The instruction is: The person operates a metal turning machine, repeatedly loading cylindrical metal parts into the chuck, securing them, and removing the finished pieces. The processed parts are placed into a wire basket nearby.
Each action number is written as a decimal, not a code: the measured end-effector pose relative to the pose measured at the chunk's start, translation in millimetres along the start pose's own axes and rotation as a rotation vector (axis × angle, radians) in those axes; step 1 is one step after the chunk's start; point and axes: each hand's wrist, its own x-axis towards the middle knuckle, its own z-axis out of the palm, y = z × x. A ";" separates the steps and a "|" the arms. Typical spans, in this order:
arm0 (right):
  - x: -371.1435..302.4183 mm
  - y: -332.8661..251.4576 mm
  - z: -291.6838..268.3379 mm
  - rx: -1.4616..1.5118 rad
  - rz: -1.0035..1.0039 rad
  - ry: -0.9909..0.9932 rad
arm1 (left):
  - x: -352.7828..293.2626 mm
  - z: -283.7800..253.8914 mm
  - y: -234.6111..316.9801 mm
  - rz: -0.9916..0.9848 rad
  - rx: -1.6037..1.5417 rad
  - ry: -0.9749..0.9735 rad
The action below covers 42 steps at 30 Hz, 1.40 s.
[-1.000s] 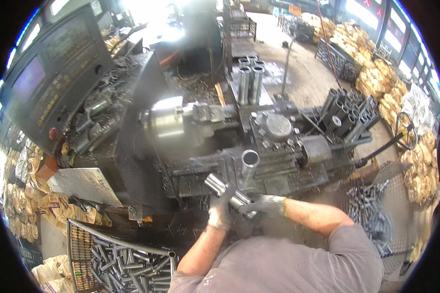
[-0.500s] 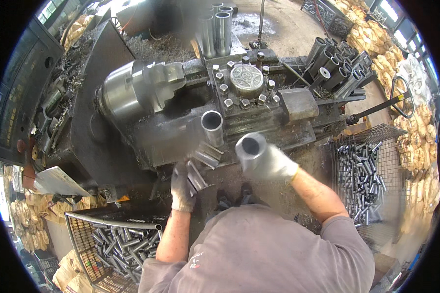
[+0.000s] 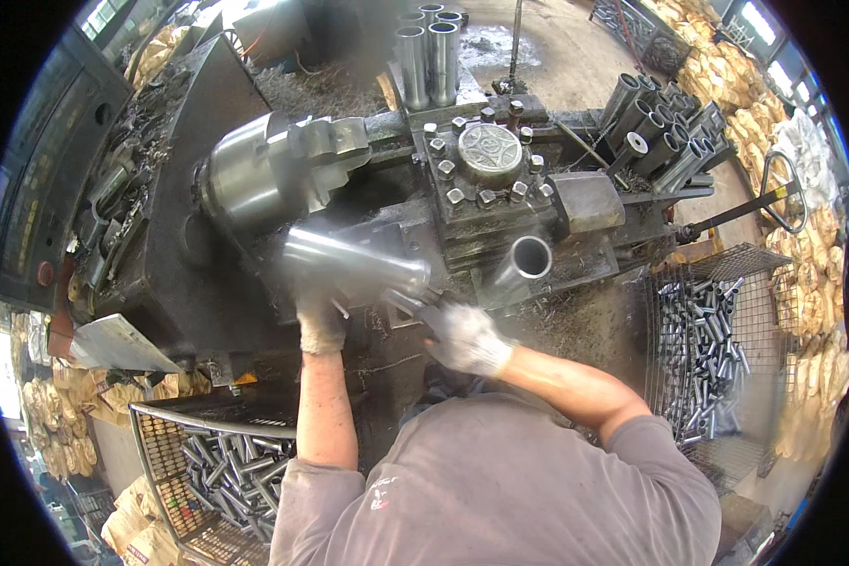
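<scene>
My left hand (image 3: 321,327), in a pale work glove, is closed at the underside of a shiny steel tube (image 3: 358,258). The tube lies nearly level in front of the lathe chuck (image 3: 252,170) and is smeared by motion; it hides some of the fingers. My right hand (image 3: 469,340), also gloved, has its fingers closed at a narrow curved metal piece (image 3: 404,302) just below the tube's right end. Beyond that hand a second steel tube (image 3: 522,262) stands slightly tilted on the machine, its open end up, with no hand touching it.
Behind the tubes sits the bolted tool post (image 3: 490,151). Several steel tubes stand at the back (image 3: 442,66), and more lean together at the right (image 3: 665,132). Wire baskets of short tubes flank me at left (image 3: 141,453) and right (image 3: 769,321). A looped handle (image 3: 785,193) sticks out right.
The tube from my right hand now stands on the machine, and that hand has moved left. The tube that stood near the middle is gone from there; one now lies level at my left hand.
</scene>
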 end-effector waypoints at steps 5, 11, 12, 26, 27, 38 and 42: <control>67.8 21.0 52.3 -0.110 0.195 -0.200 | -6.2 -46.6 -28.1 0.006 -0.607 0.054; 96.5 -28.1 -72.3 0.578 0.436 -0.195 | -24.9 -4.6 -15.8 0.015 -0.468 0.133; 99.3 -26.1 -64.5 0.542 0.436 -0.333 | -27.5 20.1 -5.5 0.030 -0.482 0.123; 266.8 30.6 -233.7 -0.621 -0.177 -0.158 | 15.8 5.1 -45.4 0.070 0.030 0.015; 290.4 58.8 -223.3 -0.937 -0.153 -0.210 | 8.3 -10.7 -63.3 0.017 0.066 0.016; 366.3 115.7 -121.2 -0.315 -0.034 -0.716 | -146.3 -176.2 -109.6 -0.064 -0.219 0.857; 351.0 119.1 -113.0 -0.263 -0.098 -0.662 | -147.3 -204.8 -65.7 0.109 -0.160 1.292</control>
